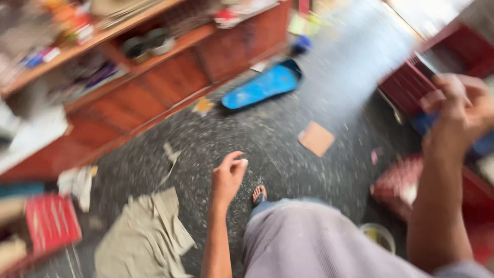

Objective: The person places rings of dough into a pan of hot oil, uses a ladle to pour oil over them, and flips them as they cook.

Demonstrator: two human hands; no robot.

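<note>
Though the frame is heavily blurred by head movement, the items can be listed as follows. Left hand: raised over the speckled dark floor just below centre, fingers curled with thumb and forefinger tips brought together, seemingly pinching something very small and pale; what it is cannot be told. Right hand: at three o'clock, fingers closed around the edge of a red slatted panel, the grip apparently steadying it where it leans. Foot in a sandal: just right of the left hand, beside a knee in grey cloth, suggesting a seated or crouched posture. Blue flat board: at twelve o'clock, lying against the base of a wooden shelf unit, which runs from ten to twelve o'clock and is loaded with mixed clutter. Tan square card: at one o'clock, lying loose on the floor. Crumpled beige cloth: at seven o'clock. Red flat object: at eight o'clock. Small round bowl: at five o'clock, near the right forearm.
</note>
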